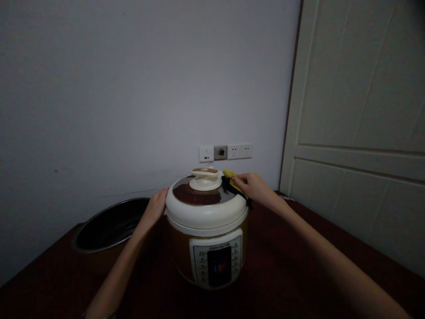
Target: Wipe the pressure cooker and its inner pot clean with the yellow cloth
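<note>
An electric pressure cooker (207, 215) stands upright in front of me, with a white rim, a dark glossy lid top and a white and brown lid handle (205, 172). Against the left side of its rim rests my left hand (157, 206), fingers stretched out and their tips partly hidden. My right hand (253, 186) is closed on a yellow and black cloth (232, 184), pressing it to the right part of the lid. The control panel (217, 261) faces me and its display shows a faint blue and red patch.
A dark inner pot (111, 226) with a metal rim sits left of the cooker on the dark red tabletop (279, 270). Behind are a pale wall and wall sockets (239, 151). A white panelled door (358, 110) borders the right side.
</note>
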Demonstrator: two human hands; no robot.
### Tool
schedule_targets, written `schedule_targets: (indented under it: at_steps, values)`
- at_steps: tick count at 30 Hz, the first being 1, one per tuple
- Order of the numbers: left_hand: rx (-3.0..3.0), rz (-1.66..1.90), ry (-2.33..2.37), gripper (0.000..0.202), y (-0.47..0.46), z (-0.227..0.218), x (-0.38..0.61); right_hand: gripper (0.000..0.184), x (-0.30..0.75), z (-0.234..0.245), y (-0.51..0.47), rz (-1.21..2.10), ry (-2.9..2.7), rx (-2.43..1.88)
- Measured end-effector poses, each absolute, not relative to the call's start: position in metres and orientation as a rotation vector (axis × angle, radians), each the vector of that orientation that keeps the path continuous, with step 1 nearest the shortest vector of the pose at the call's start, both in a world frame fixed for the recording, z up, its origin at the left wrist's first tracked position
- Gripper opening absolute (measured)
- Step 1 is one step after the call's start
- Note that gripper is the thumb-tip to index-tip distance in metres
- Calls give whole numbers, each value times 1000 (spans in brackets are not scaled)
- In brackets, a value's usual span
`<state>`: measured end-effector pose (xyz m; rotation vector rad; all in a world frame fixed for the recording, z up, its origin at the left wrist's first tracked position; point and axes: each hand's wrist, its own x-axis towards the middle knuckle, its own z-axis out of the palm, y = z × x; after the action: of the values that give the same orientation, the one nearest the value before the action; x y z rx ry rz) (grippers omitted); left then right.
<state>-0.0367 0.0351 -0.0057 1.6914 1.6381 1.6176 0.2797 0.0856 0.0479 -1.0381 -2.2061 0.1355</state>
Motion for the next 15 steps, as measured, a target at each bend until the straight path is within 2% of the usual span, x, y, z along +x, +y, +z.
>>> schedule_targets:
  at_steps: [5,10,15]
  values:
    - [1771,1564,1687,39,33,-4,-36,40,272,39,58,5,-2114,-1061]
    - [1785,1537,1758,43,32,-2,-34,29,258,30,5,-125,-2145,-866]
    - [1835,1473,1812,46,32,1,-34,34,258,26,1,-168,-2146,-805]
